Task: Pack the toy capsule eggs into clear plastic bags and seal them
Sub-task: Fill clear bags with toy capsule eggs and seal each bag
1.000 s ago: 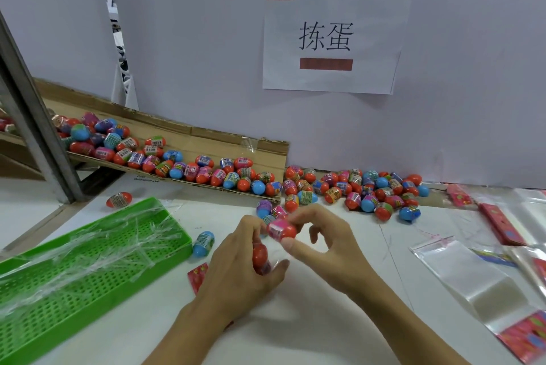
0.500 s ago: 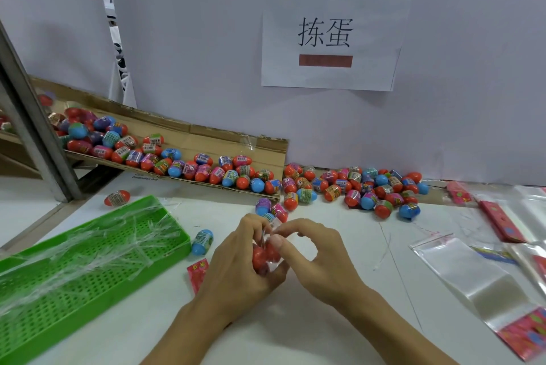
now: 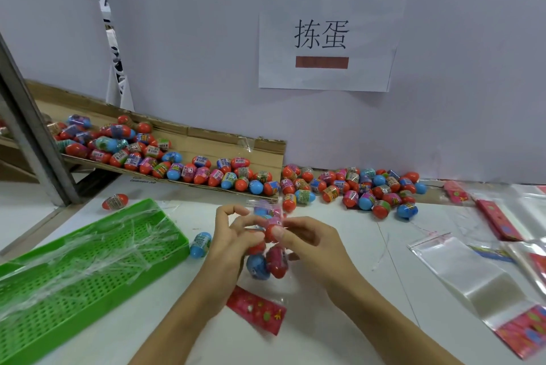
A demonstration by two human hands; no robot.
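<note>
1. The left hand (image 3: pixel 233 242) and the right hand (image 3: pixel 307 242) meet above the near middle of the white table (image 3: pixel 339 246), both gripping one clear bag (image 3: pixel 267 249) that hangs between them.
2. The left fingers curl round the bag's left side; the right thumb and fingers pinch its upper part from the right.
3. Inside the bag sit several eggs (image 3: pixel 276 261): a blue one and a red-and-pink one show low down, with more above, partly hidden by the fingers.
4. The bag's red printed header (image 3: pixel 255 310) lies on the table just below the hands.
5. A single blue egg (image 3: pixel 201 244) lies just left of the left hand, beside the green tray (image 3: pixel 88 270).
6. The green tray fills the near left and holds a tangle of clear strips (image 3: pixel 97 246).
7. A red egg (image 3: pixel 115 201) rests at the tray's far corner.
8. Far across the table, a heap of loose eggs (image 3: pixel 354 187) lies against the wall (image 3: pixel 192 54), and more eggs fill a sloping cardboard flap (image 3: pixel 206 143) at the far left.
9. At the right, empty bags (image 3: pixel 472 273) with red headers lie flat on the table.
10. A paper sign (image 3: pixel 325 36) with two characters is stuck to the wall above.
11. A grey metal post (image 3: pixel 32 140) slants up at the far left.
</note>
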